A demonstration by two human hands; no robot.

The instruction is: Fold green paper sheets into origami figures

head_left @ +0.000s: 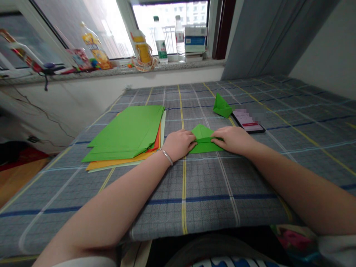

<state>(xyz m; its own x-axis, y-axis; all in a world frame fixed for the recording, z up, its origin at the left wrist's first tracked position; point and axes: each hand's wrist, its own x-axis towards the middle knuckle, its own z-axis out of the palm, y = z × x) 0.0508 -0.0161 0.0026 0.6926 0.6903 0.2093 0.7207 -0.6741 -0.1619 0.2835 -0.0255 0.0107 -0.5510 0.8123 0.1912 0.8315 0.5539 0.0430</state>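
Note:
A partly folded green sheet of paper (204,145) lies on the checked cloth in front of me, with a pointed top and a folded band across its middle. My left hand (182,142) presses on its left side, fingers closed at the fold. On the right side, my right hand (229,139) pinches the same band between thumb and fingers. Both hands hide the ends of the paper. Beyond my right hand stands a folded green paper boat (221,106). It touches or nearly touches a phone (248,121) with a lit screen.
A stack of coloured paper (130,128), green on top, lies to the left on the checked tablecloth (194,181). Along the windowsill (122,70) stand several bottles, including a green-capped bottle (160,40), and a blue and white box (195,40). A grey curtain (261,33) hangs behind.

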